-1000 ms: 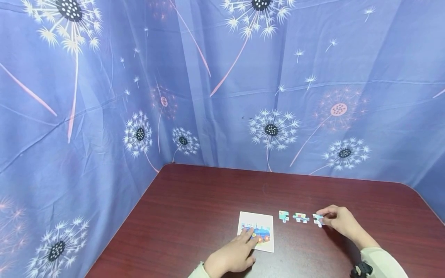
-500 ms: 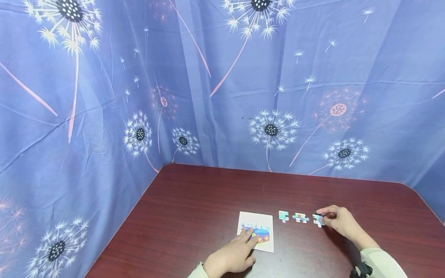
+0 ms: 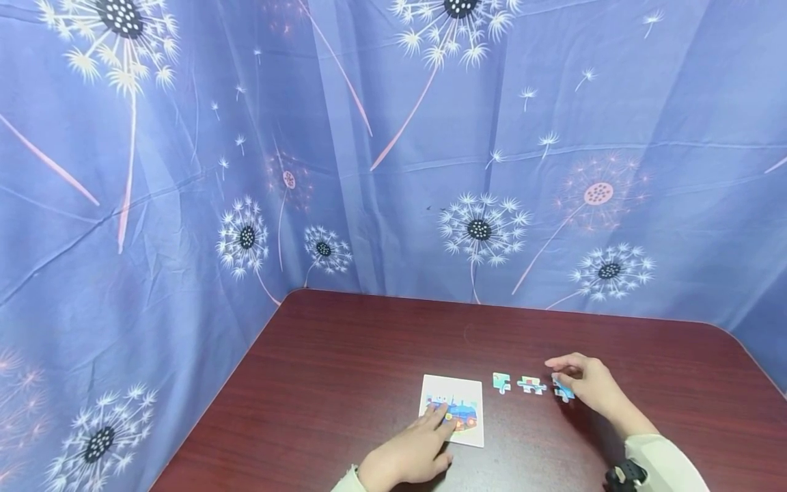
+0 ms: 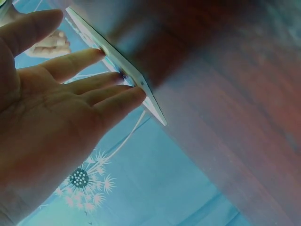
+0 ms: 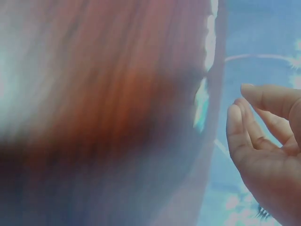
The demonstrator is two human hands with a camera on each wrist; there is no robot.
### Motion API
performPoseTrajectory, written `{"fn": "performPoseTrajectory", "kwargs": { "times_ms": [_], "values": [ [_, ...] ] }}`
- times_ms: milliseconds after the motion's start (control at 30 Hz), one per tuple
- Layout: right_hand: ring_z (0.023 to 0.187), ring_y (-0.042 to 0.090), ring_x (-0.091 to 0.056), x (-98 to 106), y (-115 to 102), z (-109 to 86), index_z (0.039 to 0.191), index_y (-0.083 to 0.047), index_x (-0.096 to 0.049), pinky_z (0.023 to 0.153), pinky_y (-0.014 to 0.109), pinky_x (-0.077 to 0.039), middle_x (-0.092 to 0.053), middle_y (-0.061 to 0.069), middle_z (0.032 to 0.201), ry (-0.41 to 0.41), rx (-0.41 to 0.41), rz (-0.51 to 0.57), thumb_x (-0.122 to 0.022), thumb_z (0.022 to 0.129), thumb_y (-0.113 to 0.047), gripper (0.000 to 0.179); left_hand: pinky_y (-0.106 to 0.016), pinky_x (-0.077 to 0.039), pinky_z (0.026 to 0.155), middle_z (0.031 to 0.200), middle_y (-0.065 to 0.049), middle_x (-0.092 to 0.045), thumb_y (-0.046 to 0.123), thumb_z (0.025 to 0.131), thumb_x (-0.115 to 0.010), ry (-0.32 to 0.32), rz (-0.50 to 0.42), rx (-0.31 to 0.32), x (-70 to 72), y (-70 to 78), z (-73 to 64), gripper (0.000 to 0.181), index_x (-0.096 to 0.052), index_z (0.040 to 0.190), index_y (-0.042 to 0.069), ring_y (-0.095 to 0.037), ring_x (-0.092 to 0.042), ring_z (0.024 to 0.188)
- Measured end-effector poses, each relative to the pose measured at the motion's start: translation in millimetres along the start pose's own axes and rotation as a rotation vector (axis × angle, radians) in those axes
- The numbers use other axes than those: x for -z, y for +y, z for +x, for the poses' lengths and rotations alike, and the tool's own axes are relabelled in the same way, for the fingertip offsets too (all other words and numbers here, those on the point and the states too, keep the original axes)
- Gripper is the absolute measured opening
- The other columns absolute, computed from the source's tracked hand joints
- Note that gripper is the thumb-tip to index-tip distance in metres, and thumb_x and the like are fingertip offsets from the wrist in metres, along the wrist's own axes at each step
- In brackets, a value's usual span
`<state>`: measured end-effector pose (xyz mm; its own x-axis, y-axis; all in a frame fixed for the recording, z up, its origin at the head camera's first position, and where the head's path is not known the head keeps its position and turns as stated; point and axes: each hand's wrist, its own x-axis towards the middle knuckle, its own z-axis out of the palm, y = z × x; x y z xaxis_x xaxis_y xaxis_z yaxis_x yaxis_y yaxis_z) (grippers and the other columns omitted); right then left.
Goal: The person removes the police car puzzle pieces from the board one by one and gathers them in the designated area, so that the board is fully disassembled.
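My left hand (image 3: 406,451) rests its straight fingertips on a white square puzzle board (image 3: 451,386) with a blue vehicle picture. The left wrist view shows those fingers touching the face of the board (image 4: 123,63). Right of the board, a row of loose jigsaw pieces lies on the table: a left piece (image 3: 499,383), a middle piece (image 3: 531,385) and a right piece (image 3: 564,392). Just above the right piece, my right hand (image 3: 595,388) has its fingers loosely bent and holds nothing. In the right wrist view, a gap separates its fingertips from the blurred pieces.
The dark red-brown wooden table (image 3: 344,355) has rounded far corners. A blue curtain (image 3: 393,225) with a dandelion print hangs behind it and on the left. A black device (image 3: 626,474) sits on my right wrist.
My right hand has let go of the right puzzle piece and risen slightly, moving a little to the left. More of that piece shows now. My left hand has stayed on the board.
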<state>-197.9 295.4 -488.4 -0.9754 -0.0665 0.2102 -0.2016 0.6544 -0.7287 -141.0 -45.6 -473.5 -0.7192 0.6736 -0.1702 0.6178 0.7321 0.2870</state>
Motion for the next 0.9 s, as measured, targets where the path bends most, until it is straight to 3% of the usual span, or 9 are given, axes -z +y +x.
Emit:
{"fn": "performPoseTrajectory", "kwargs": {
  "times_ms": [300,633,900],
  "values": [
    [0.078,0.008,-0.064,-26.3,-36.9,19.4,0.105,0.003,-0.070,0.063,0.023,-0.052,-0.069,0.019,0.100,-0.050,0.073,0.098,-0.067,0.085,0.003,0.020,-0.040,-0.034,0.110,0.153,-0.015,-0.032,0.032,0.096,-0.055,0.009,0.016,0.000,-2.2,-1.5,0.1,0.053,-0.045,0.144,0.010,-0.030,-0.032,0.140],
    [0.080,0.016,-0.065,-64.8,-66.5,32.7,0.109,0.003,-0.067,0.063,0.024,-0.053,-0.069,0.016,0.094,-0.184,0.153,0.178,-0.066,0.088,0.000,0.021,-0.038,-0.036,0.108,0.152,-0.012,-0.036,0.035,0.098,-0.052,0.033,0.082,-0.045,0.3,0.9,-9.5,0.053,-0.044,0.145,0.012,-0.026,-0.034,0.139],
    [0.083,0.018,-0.066,-89.6,-86.9,34.1,0.107,0.006,-0.067,0.073,0.027,-0.052,-0.069,0.014,0.091,-0.292,0.282,0.213,-0.066,0.089,-0.003,0.021,-0.035,-0.034,0.110,0.152,-0.008,-0.036,0.036,0.097,-0.053,0.011,0.090,-0.036,-2.1,1.6,-18.2,0.057,-0.041,0.147,0.011,-0.021,-0.032,0.140]
  ]
}}
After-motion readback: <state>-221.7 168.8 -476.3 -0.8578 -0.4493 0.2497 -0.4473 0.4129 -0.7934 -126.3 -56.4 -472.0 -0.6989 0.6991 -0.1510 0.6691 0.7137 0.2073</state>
